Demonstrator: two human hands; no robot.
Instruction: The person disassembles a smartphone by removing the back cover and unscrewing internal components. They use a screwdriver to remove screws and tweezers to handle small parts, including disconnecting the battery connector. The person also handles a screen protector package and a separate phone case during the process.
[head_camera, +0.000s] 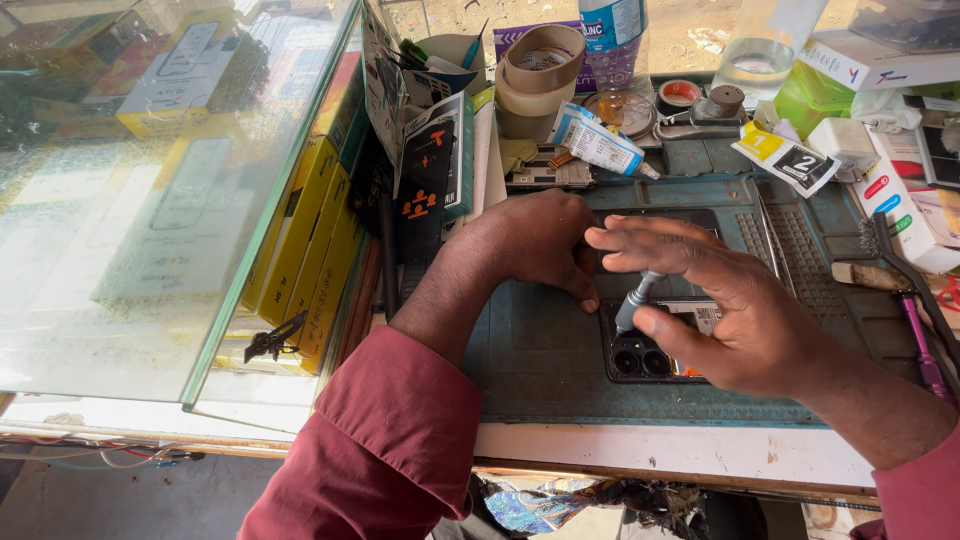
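Maroon long sleeves, left cuff pushed up

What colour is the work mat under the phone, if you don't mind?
The work mat is dull blue-green, seen in the head view.

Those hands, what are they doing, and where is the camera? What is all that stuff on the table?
The camera sits on the person's head, looking down at their own two hands. The right hand holds a small grey screwdriver, its tip down on an opened phone. The left hand rests curled beside it. The phone lies on a blue work mat. Behind it are tape rolls, a glue tube and small boxes. On the left stands a glass case with yellow boxes inside.
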